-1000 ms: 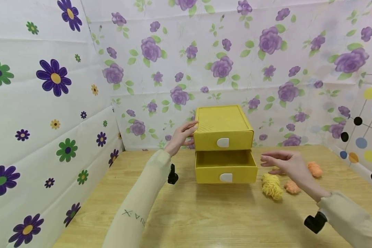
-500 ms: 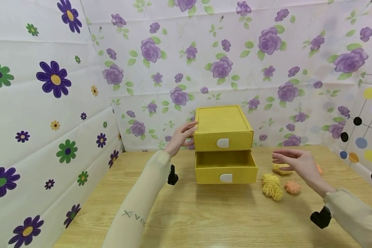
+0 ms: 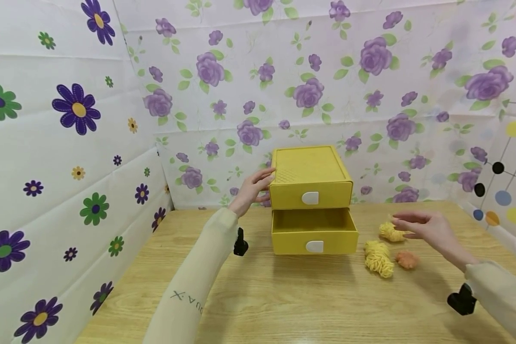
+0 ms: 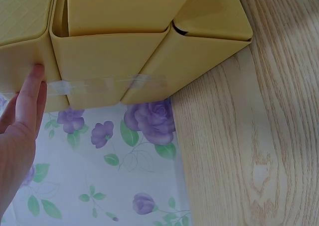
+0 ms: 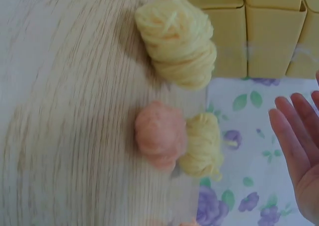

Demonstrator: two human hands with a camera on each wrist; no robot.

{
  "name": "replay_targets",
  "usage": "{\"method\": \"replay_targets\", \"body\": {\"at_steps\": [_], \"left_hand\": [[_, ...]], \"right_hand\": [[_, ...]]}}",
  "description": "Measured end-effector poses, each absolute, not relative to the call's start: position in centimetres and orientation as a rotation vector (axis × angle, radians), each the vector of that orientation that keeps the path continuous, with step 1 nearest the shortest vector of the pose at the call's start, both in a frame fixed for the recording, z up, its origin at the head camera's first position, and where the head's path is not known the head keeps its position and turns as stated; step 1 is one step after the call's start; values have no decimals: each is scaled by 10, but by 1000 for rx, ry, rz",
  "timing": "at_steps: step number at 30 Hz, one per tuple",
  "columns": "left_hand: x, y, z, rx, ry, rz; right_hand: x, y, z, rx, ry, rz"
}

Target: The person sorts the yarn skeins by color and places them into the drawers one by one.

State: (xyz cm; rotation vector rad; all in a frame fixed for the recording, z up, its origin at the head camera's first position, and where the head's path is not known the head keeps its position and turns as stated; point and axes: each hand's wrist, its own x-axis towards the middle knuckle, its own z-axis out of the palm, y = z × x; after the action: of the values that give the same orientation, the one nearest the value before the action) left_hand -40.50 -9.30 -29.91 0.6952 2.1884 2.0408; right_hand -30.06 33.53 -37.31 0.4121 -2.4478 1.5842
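A yellow two-drawer box (image 3: 310,162) stands on the table with its lower drawer (image 3: 314,242) pulled out and its upper one pushed in. My left hand (image 3: 251,191) rests its fingertips against the upper left side of the box; the left wrist view shows a fingertip (image 4: 37,71) on that wall. My right hand (image 3: 434,231) hovers over the right of the table, holding nothing, fingers extended. Near it lie a yellow yarn ball (image 3: 378,259), a peach yarn ball (image 3: 407,259) and a second yellow yarn ball (image 3: 390,232), partly covered by the fingers in the head view.
The wooden table (image 3: 309,301) meets a flowered sheet (image 3: 223,110) hung behind the box. Patterned sheets also hang at left and right. At the bottom of the right wrist view, the edge of another orange yarn ball (image 5: 189,223) shows.
My right hand has moved to the right, away from the drawer, uncovering the rear yellow yarn ball and now covering the rear orange one. The left hand and the box have stayed in place.
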Motion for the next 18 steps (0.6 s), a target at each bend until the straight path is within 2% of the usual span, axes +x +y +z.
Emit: {"method": "replay_targets", "body": {"at_steps": [9,18], "left_hand": [[-405,-92,-299,694,2184,2041],[-405,-92,-297,674,2154,2041]], "right_hand": [[-303,356,-385,476,-2566,1506],[-307,372,-398,586,-2750,1226]]}}
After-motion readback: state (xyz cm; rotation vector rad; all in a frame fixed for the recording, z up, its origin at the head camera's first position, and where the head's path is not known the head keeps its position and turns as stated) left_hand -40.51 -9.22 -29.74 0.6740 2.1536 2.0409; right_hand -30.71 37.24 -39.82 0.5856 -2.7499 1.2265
